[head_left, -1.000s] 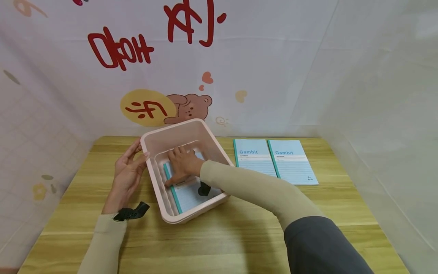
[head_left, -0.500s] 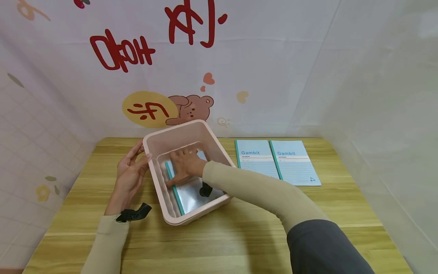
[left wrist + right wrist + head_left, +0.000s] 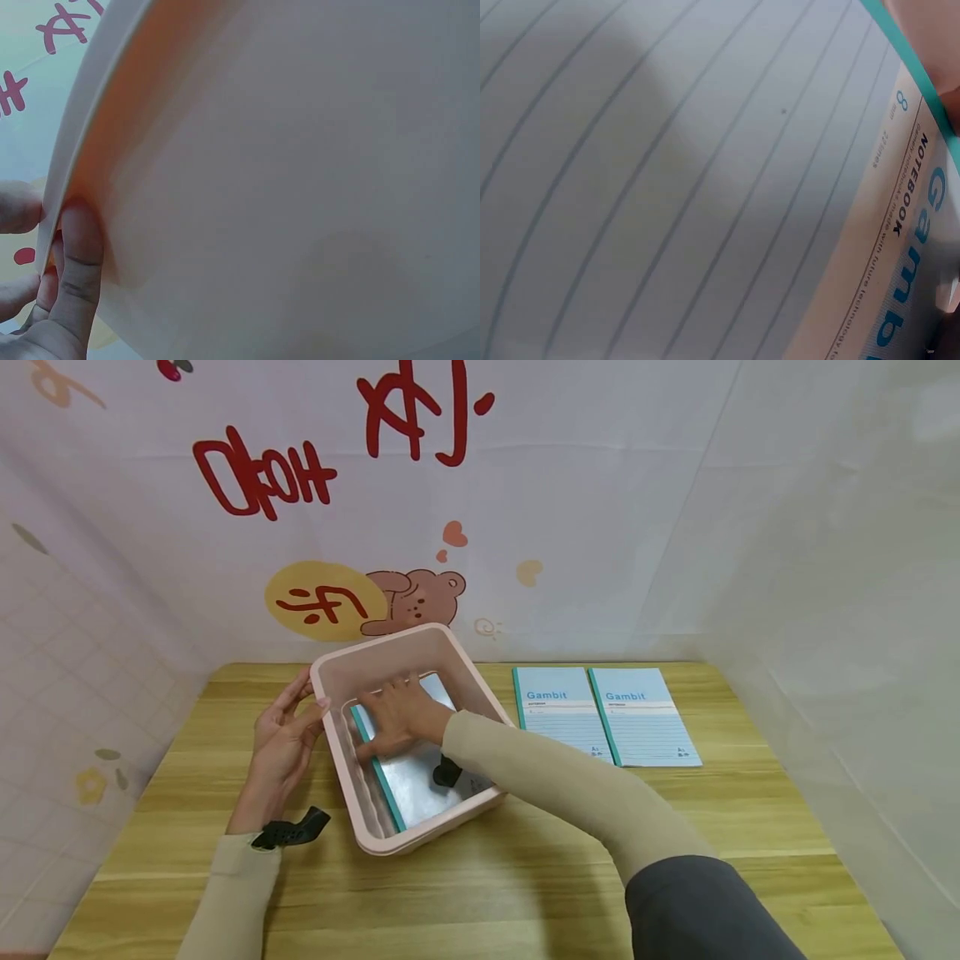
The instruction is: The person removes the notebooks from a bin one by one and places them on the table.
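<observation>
A pale pink bin sits at an angle on the table, with a teal-spined notebook lying inside it. My left hand grips the bin's left rim, and the thumb presses the rim wall in the left wrist view. Inside the bin, my right hand lies spread over the upper part of the notebook, covering much of its cover. Close up in the right wrist view is the notebook's lined cover, with part of a finger at the teal spine near the right edge.
Two more blue notebooks, a left one and a right one, lie side by side on the wooden table right of the bin. A printed curtain stands behind the table.
Inside the bin, the notebook has shifted slightly left and toward the far side, with my right hand on it. My left hand keeps its hold on the rim.
</observation>
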`<state>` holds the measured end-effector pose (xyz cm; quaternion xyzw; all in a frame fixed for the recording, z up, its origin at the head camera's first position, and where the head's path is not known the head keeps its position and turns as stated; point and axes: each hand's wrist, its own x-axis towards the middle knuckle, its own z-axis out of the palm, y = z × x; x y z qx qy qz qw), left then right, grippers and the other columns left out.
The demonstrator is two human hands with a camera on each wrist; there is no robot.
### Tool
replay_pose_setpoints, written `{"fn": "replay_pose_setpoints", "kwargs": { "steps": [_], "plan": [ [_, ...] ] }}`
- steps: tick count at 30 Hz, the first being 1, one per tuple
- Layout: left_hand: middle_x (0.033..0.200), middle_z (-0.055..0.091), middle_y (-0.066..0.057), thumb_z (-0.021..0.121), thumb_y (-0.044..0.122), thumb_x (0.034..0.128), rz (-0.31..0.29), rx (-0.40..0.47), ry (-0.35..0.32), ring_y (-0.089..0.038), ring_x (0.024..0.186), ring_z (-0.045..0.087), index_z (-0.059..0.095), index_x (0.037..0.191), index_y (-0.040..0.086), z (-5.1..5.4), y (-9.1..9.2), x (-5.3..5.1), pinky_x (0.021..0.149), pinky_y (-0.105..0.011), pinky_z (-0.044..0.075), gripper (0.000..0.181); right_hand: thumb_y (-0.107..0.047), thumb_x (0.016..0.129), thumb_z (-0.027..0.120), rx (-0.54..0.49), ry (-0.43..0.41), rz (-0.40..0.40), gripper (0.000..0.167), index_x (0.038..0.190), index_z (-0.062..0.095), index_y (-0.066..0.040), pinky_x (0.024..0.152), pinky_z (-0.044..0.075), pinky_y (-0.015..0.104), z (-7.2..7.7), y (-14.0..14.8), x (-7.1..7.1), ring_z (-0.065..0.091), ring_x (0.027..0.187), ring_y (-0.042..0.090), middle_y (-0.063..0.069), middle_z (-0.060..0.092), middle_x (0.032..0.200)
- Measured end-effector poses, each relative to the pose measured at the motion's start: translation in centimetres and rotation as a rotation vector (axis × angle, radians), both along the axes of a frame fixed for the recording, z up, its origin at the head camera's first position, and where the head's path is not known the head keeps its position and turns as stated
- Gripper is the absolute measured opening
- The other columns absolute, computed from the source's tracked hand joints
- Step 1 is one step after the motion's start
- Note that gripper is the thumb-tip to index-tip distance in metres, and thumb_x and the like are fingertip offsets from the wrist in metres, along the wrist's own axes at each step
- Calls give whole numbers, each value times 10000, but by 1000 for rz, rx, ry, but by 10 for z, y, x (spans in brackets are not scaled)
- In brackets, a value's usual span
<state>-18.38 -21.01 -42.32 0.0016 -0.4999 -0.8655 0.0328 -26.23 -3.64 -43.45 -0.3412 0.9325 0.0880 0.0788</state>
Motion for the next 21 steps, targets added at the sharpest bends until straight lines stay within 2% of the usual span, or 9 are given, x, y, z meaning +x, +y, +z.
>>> {"fn": "replay_pose_setpoints", "kwargs": {
  "steps": [5,9,12,16,21],
  "plan": [
    [1261,440,-32,651,-43,962,-10,0,-16,-87,1041,618,301,1598,15,0,0,3,839,-172,615,728,-882,805,497,-26,29,15,979,1564,279,-302,1095,359,481,11,1,-2,444,1389,259,47,524,1489],
    [1259,436,-28,643,-38,969,-18,6,-13,-73,1004,645,298,1604,30,0,-2,3,831,-168,615,726,-840,816,520,-105,74,38,898,1502,352,-284,1057,380,475,22,2,-6,472,1332,246,39,531,1454],
    [1261,438,-31,638,-39,972,-19,-3,-5,-67,981,658,297,1604,31,1,-3,3,818,-166,617,722,-798,825,534,-173,92,56,815,1444,392,-287,1065,376,496,29,3,-9,473,1310,235,24,531,1428],
    [1268,429,-30,641,-24,975,-22,-21,-5,-65,956,656,310,1600,36,1,-3,3,810,-161,616,710,-785,822,546,-215,102,69,839,1490,367,-309,1159,329,546,39,4,-10,422,1388,235,18,471,1508],
    [1285,410,-25,652,-12,973,-32,-39,-7,-74,1001,642,309,1602,47,0,-2,2,855,-174,613,718,-777,819,549,-239,118,64,862,1504,345,-295,1164,352,537,50,8,-10,437,1400,237,20,477,1517]
  ]
}}
